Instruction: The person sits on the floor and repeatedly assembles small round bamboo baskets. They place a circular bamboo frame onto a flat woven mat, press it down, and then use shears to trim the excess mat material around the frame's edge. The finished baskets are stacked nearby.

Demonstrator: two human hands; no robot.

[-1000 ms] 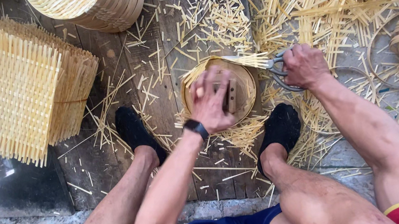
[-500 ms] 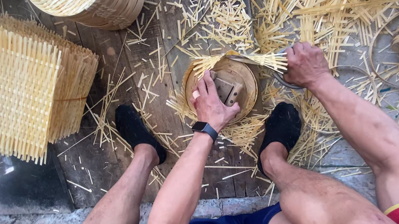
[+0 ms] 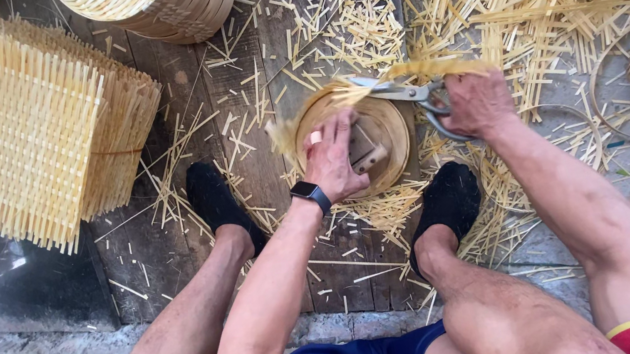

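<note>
One round bamboo tray [image 3: 386, 119], left hand [image 3: 335, 157] pressed flat on it, grip spread, right hand [image 3: 476, 101] closed around one pair of scissors [image 3: 403, 91], blades parted over tray's rim.

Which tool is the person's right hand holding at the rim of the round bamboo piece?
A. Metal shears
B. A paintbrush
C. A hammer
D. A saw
A: the right hand grips metal shears, blades open over the round bamboo piece.
</note>
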